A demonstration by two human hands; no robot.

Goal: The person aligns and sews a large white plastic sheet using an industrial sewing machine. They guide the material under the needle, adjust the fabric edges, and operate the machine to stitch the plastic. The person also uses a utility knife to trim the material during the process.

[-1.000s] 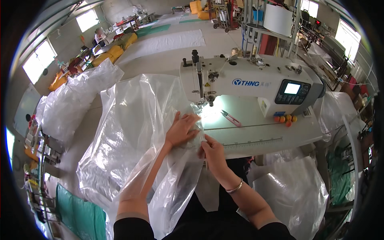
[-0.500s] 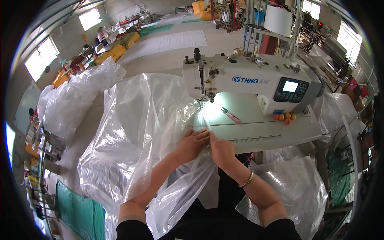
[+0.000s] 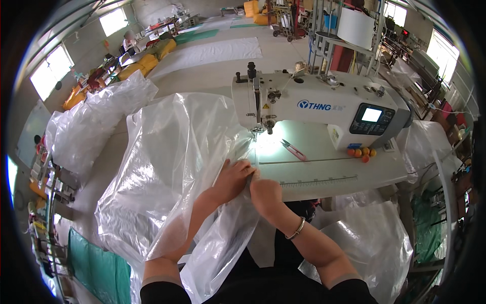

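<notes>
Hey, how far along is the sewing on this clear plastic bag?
Done: the clear plastic bag is draped over the left of the sewing table. In hand: the left hand and right hand pinch its edge together at the table's front. Left: that edge is not yet under the needle of the sewing machine; no seam is visible.

Both forearms are bare below short black sleeves. Behind the fingers of the right hand, a thin metal bangle circles the wrist.
</notes>
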